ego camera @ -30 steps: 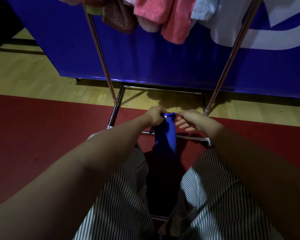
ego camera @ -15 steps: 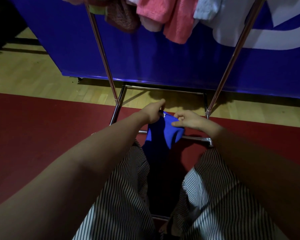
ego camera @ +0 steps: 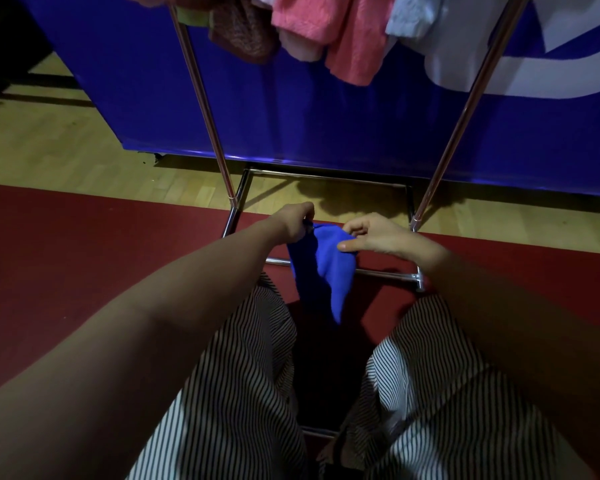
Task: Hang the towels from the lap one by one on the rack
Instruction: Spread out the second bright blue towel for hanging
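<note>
You hold a blue towel (ego camera: pixel 321 268) up with both hands, out past your knees. Your left hand (ego camera: pixel 296 221) has its fingers curled tight and pinches the top left corner of the towel. Your right hand (ego camera: pixel 378 237) pinches the top right edge, with the thumb lying flat across the front of the cloth and the fingers curled over the top. The two hands are near each other, so the top edge bunches up between them.

The towel hangs down long and thin. Its long side runs from your hands toward you, and its bottom tip points down at the dark gap between your legs in the striped trousers (ego camera: pixel 243 375). The towel is in the air and does not lie on your lap. It hangs in front of the low front bar of the rack (ego camera: pixel 207 109) and hides part of that bar.

The rack has two shiny poles that lean up and away from you. Near the top of the picture more cloths hang on it: a pink towel (ego camera: pixel 326 32), a brown cloth (ego camera: pixel 243 36) to its left and a pale cloth (ego camera: pixel 409 19) to its right. Behind the rack stands a big blue board (ego camera: pixel 326 126). The rack's feet rest where the red mat (ego camera: pixel 66 258) meets the wood floor (ego camera: pixel 66 150).
</note>
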A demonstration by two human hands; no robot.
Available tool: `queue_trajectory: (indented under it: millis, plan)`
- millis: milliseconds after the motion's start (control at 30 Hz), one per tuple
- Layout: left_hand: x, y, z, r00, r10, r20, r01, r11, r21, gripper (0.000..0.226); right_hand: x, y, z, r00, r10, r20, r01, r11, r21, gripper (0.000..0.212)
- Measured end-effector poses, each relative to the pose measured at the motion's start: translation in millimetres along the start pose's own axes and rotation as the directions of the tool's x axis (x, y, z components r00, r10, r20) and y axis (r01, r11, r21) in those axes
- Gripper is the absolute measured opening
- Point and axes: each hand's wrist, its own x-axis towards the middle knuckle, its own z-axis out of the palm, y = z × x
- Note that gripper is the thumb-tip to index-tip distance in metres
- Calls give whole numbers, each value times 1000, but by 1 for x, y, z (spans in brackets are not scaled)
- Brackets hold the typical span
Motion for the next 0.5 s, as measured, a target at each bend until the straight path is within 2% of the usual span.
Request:
queue_trajectory:
  millis: [67,133,200,267,333,400,467,500]
  plan:
    - [1,-2,1,1000,-6,11,6,1000,-7,26,3,5,1,999,38,-24,-42,986,-163,12]
    - [1,-4,1,1000,-11,27,11,1000,-7,25,8,14,0,990,66,-124,-102,943,-315,23]
    - [2,-6,1,999,-14,34,14,1000,6,25,8,16,0,973,51,-223,-143,896,-420,31]
    - [1,-6,0,999,-18,32,18,1000,22,25,6,16,2,970,18,-244,-145,846,-513,35]
    - [1,-6,-2,999,-16,36,14,998,58,26,6,16,4,981,14,-192,-123,817,-564,31]
    - [0,-7,-4,998,-13,54,7,994,109,28,6,18,4,996,48,-75,-81,830,-552,23]
    - [-1,-8,-5,997,-15,77,5,992,126,28,6,22,5,990,136,31,-93,811,-578,24]
    - [-1,-7,-5,996,-6,90,-5,992,125,27,5,23,6,983,180,40,-117,777,-618,28]
